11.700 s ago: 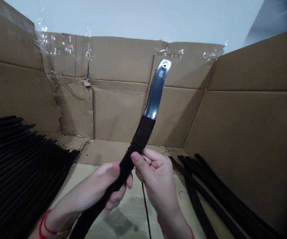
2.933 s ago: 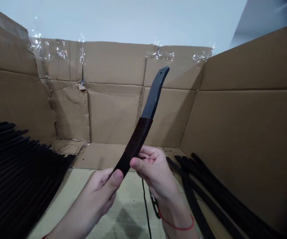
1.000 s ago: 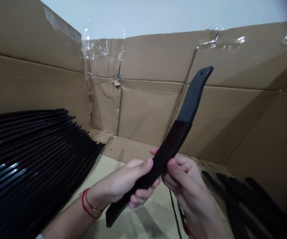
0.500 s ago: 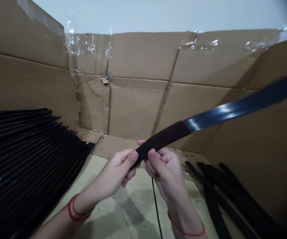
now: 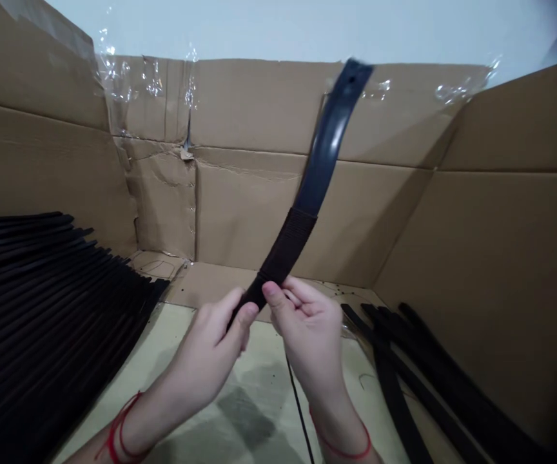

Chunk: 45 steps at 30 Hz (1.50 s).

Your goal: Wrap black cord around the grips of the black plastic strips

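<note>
A long, curved, dark flat strip (image 5: 329,138) rises steeply from my hands, leaning right. Its upper part is bare and glossy, with a small hole near the tip. Lower down, tight turns of dark brown cord (image 5: 292,238) cover it. My left hand (image 5: 213,341) is closed round the lower end, thumb on top. Just above, my right hand (image 5: 310,335) pinches the wrapped part between thumb and fingers. A thin dark cord (image 5: 300,406) runs down from below my right hand; whether it joins the wrapping is hidden.
Many dark strips (image 5: 41,309) lie side by side at the left. Several more dark strips (image 5: 433,374) lie at the right. Cardboard walls (image 5: 244,212) with clear tape surround the pale work surface (image 5: 240,412) on the left, back and right.
The strip has swung from pointing far right to standing much more upright. Both hands have shifted slightly left and keep their hold. The view has turned a little to the right.
</note>
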Each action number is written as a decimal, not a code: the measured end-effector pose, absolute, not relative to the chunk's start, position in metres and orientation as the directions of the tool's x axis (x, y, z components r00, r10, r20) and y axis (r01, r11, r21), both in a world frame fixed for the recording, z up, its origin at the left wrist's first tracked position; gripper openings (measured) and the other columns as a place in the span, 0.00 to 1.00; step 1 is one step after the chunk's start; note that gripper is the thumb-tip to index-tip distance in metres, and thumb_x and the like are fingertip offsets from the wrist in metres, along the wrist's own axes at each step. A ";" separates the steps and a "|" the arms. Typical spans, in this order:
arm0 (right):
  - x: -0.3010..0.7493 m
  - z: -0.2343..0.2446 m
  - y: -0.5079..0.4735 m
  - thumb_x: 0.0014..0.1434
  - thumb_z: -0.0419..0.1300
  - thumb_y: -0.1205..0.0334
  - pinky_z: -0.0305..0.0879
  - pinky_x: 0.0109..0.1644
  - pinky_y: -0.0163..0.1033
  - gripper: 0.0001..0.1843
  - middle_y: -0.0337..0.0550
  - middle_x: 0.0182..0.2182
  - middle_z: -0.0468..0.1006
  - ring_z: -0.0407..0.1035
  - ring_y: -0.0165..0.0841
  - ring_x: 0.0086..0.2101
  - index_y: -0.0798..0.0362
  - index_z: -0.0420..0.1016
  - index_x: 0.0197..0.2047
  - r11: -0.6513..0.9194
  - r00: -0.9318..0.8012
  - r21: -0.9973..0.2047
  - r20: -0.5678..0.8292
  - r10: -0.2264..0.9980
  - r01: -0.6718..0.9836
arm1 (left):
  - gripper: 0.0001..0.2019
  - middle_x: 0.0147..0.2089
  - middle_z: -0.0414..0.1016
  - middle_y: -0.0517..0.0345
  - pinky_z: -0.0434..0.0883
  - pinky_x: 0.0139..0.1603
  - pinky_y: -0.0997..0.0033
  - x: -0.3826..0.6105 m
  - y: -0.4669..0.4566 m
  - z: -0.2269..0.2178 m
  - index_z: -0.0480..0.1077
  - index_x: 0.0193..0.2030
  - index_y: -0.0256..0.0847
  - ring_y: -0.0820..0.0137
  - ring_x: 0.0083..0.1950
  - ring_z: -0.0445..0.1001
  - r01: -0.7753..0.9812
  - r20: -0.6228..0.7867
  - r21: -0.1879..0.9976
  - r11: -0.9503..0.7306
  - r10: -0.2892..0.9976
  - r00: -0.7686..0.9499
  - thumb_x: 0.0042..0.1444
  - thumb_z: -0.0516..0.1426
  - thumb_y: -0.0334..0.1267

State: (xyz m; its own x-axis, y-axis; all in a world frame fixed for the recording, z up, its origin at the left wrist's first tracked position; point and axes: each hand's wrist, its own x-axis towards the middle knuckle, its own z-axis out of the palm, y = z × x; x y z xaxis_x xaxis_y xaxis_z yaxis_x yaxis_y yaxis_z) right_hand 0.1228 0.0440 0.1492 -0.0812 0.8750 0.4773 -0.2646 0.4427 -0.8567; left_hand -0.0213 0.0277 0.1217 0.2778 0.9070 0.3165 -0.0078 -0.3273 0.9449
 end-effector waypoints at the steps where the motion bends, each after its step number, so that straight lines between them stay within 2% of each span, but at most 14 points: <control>1: 0.123 0.149 0.044 0.53 0.68 0.48 0.34 0.19 0.31 0.19 0.29 0.15 0.50 0.39 0.20 0.17 0.57 0.79 0.34 0.399 -0.160 -0.872 0.453 0.877 -0.283 | 0.23 0.23 0.56 0.65 0.53 0.22 0.84 -0.020 0.028 0.121 0.60 0.36 0.37 0.79 0.22 0.53 -0.012 0.326 0.942 -0.335 0.906 0.270 0.65 0.51 0.59; 5: 0.124 0.145 0.045 0.53 0.68 0.45 0.35 0.19 0.31 0.24 0.28 0.15 0.51 0.40 0.20 0.16 0.59 0.79 0.41 0.294 -0.299 -0.913 0.376 0.877 -0.284 | 0.28 0.19 0.52 0.67 0.52 0.17 0.81 -0.019 0.031 0.119 0.59 0.37 0.38 0.78 0.18 0.50 -0.174 0.177 0.980 -0.093 0.807 0.564 0.64 0.46 0.66; 9: 0.117 0.142 0.045 0.52 0.68 0.45 0.35 0.19 0.30 0.25 0.28 0.16 0.52 0.40 0.20 0.17 0.58 0.80 0.43 0.225 -0.300 -0.905 0.341 0.891 -0.362 | 0.26 0.28 0.62 0.61 0.55 0.24 0.83 -0.021 0.029 0.121 0.63 0.42 0.36 0.77 0.27 0.58 -0.008 0.396 0.914 -0.405 0.887 0.237 0.59 0.58 0.61; 13: 0.114 0.143 0.044 0.51 0.70 0.48 0.35 0.18 0.30 0.19 0.33 0.17 0.59 0.42 0.19 0.17 0.58 0.79 0.33 0.287 -0.282 -0.884 0.400 0.872 -0.368 | 0.31 0.22 0.51 0.66 0.51 0.19 0.82 -0.024 0.028 0.121 0.59 0.35 0.37 0.79 0.21 0.49 -0.147 0.268 0.963 -0.225 0.831 0.488 0.61 0.45 0.69; 15: 0.115 0.144 0.043 0.51 0.70 0.51 0.34 0.18 0.31 0.16 0.34 0.18 0.61 0.42 0.20 0.17 0.58 0.79 0.31 0.393 -0.129 -0.862 0.450 0.884 -0.320 | 0.28 0.23 0.57 0.64 0.54 0.22 0.83 -0.023 0.030 0.120 0.60 0.37 0.37 0.78 0.23 0.55 -0.080 0.322 0.946 -0.315 0.880 0.348 0.63 0.49 0.66; 17: 0.117 0.145 0.044 0.51 0.70 0.50 0.34 0.18 0.31 0.18 0.32 0.16 0.58 0.41 0.20 0.17 0.58 0.80 0.36 0.364 -0.176 -0.874 0.433 0.884 -0.322 | 0.26 0.23 0.58 0.63 0.55 0.22 0.83 -0.021 0.033 0.119 0.62 0.37 0.37 0.78 0.23 0.57 -0.034 0.340 0.939 -0.343 0.907 0.247 0.64 0.50 0.63; 21: 0.118 0.144 0.044 0.51 0.70 0.50 0.35 0.18 0.30 0.21 0.31 0.16 0.58 0.43 0.20 0.16 0.58 0.80 0.42 0.315 -0.262 -0.902 0.394 0.881 -0.295 | 0.31 0.18 0.53 0.66 0.54 0.17 0.79 -0.014 0.038 0.116 0.61 0.35 0.37 0.77 0.17 0.53 -0.149 0.155 0.984 -0.095 0.867 0.473 0.63 0.42 0.68; 25: 0.116 0.142 0.045 0.53 0.68 0.49 0.34 0.17 0.30 0.21 0.29 0.15 0.54 0.39 0.19 0.16 0.59 0.79 0.42 0.322 -0.162 -0.895 0.383 0.909 -0.309 | 0.24 0.26 0.62 0.61 0.55 0.24 0.83 -0.015 0.036 0.119 0.63 0.38 0.35 0.78 0.25 0.58 -0.078 0.322 0.946 -0.315 0.940 0.113 0.62 0.55 0.60; 27: 0.117 0.142 0.045 0.50 0.70 0.48 0.34 0.17 0.29 0.23 0.29 0.15 0.55 0.38 0.18 0.16 0.59 0.80 0.41 0.266 -0.274 -0.904 0.363 0.891 -0.333 | 0.24 0.23 0.56 0.66 0.49 0.20 0.83 -0.020 0.034 0.123 0.62 0.37 0.36 0.80 0.21 0.50 -0.208 0.145 0.975 -0.077 0.930 0.336 0.60 0.57 0.59; 29: 0.119 0.145 0.044 0.49 0.71 0.48 0.39 0.16 0.29 0.21 0.32 0.16 0.61 0.42 0.18 0.15 0.59 0.81 0.37 0.317 -0.259 -0.896 0.401 0.879 -0.311 | 0.26 0.20 0.49 0.69 0.46 0.17 0.82 -0.023 0.031 0.127 0.60 0.35 0.37 0.81 0.18 0.45 -0.277 0.012 0.929 0.245 0.729 0.685 0.56 0.58 0.62; 33: 0.122 0.151 0.040 0.51 0.70 0.51 0.54 0.19 0.31 0.16 0.37 0.19 0.68 0.57 0.24 0.17 0.57 0.79 0.33 0.481 -0.048 -0.853 0.500 0.865 -0.203 | 0.31 0.24 0.56 0.64 0.51 0.20 0.86 -0.018 0.027 0.127 0.62 0.35 0.34 0.82 0.22 0.52 -0.324 0.171 0.946 -0.028 0.890 0.423 0.56 0.56 0.67; 38: 0.123 0.154 0.034 0.53 0.68 0.50 0.44 0.17 0.30 0.17 0.30 0.14 0.53 0.43 0.21 0.16 0.56 0.74 0.26 0.403 -0.187 -0.895 0.436 0.880 -0.190 | 0.32 0.21 0.55 0.65 0.52 0.17 0.83 -0.017 0.026 0.124 0.64 0.37 0.35 0.80 0.18 0.52 -0.242 0.066 0.964 0.109 0.784 0.618 0.62 0.46 0.67; 42: 0.117 0.151 0.030 0.54 0.67 0.49 0.40 0.18 0.31 0.17 0.29 0.15 0.50 0.41 0.22 0.17 0.56 0.77 0.32 0.417 -0.120 -0.877 0.452 0.884 -0.239 | 0.28 0.23 0.61 0.61 0.58 0.22 0.84 -0.023 0.026 0.123 0.63 0.33 0.35 0.79 0.23 0.59 -0.123 0.288 0.956 -0.265 0.927 0.241 0.64 0.50 0.63; 45: 0.115 0.148 0.031 0.52 0.68 0.47 0.37 0.18 0.30 0.22 0.29 0.16 0.54 0.40 0.20 0.16 0.56 0.79 0.42 0.254 -0.321 -0.908 0.362 0.875 -0.333 | 0.28 0.19 0.53 0.67 0.50 0.15 0.83 -0.025 0.024 0.123 0.60 0.34 0.38 0.80 0.17 0.50 -0.213 0.124 0.977 -0.028 0.882 0.454 0.63 0.47 0.66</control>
